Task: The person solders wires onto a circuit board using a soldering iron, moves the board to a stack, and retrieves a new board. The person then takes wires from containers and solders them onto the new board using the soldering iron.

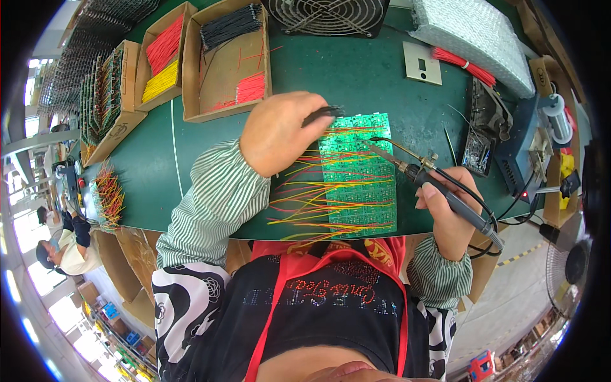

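Observation:
My left hand (280,130) is closed round a bundle of short black wires (320,114), whose ends reach over the far left corner of a green circuit board panel (361,175). Rows of red and yellow wires (299,190) lie across the panel and stick out past its left side. My right hand (450,213) grips a soldering iron (453,202) with a thin feed tube fixed alongside. The iron's tip points at the panel's upper part, close to the black wires; whether it touches is too small to tell.
Cardboard boxes of red and yellow wires (164,57) and of black and red wires (230,38) stand far left. A box of boards (105,102) and a wired stack (109,197) sit left. A fan (326,14) stands behind; a soldering station (525,143) with a solder reel (558,121) is right.

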`<action>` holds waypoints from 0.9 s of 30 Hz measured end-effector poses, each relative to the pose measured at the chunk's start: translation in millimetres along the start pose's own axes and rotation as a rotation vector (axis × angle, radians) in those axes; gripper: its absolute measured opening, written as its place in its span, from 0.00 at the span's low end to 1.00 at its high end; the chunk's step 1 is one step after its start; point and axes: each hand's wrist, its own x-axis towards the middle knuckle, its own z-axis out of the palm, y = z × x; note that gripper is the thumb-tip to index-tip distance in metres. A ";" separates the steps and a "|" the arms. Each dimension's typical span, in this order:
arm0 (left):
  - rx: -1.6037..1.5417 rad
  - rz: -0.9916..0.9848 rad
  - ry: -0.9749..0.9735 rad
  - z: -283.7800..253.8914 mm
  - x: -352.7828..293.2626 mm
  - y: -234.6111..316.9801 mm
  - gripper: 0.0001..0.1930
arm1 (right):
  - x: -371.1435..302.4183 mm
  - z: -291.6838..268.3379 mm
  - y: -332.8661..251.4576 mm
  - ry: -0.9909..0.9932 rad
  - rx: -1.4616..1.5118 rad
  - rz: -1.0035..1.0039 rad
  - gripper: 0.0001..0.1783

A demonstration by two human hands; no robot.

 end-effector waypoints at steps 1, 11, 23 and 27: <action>-0.003 0.002 -0.005 -2.8 -1.6 3.5 0.09 | -0.6 -0.3 0.0 0.003 -0.001 0.002 0.09; 0.022 -0.005 -0.100 16.4 -8.6 1.7 0.09 | 4.9 7.3 12.0 -0.020 -0.068 -0.034 0.10; -0.020 -0.003 -0.142 17.3 -2.9 -3.4 0.10 | 12.9 15.4 13.8 -0.029 -0.012 0.055 0.09; -0.026 -0.017 -0.148 17.0 -2.0 -2.7 0.10 | 14.6 15.3 15.9 -0.032 -0.055 0.035 0.09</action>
